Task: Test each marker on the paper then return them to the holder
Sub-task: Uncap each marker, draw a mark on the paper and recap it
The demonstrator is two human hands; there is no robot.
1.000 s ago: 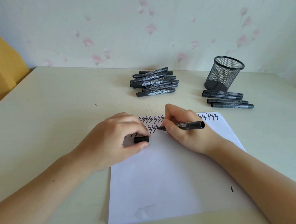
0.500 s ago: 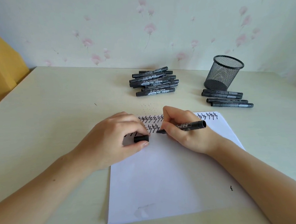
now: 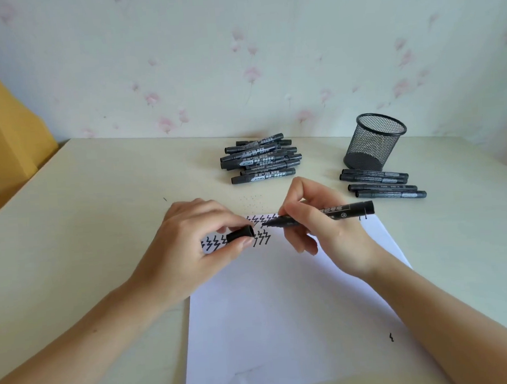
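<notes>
Recapping began | right hand [image 3: 323,229] gripped black marker [image 3: 325,214], tip lifted off white paper sheet [image 3: 283,308] since last mark | left hand [image 3: 196,242] pinched black cap [image 3: 240,233] near tip | black mesh holder [image 3: 372,143] empty-looking, well apart.

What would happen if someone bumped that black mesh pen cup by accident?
The mesh holder looks empty and see-through, so it is probably light and would slide or tip easily. Its round wall suggests it could roll once down, likely onto the four markers lying beside it.
</notes>
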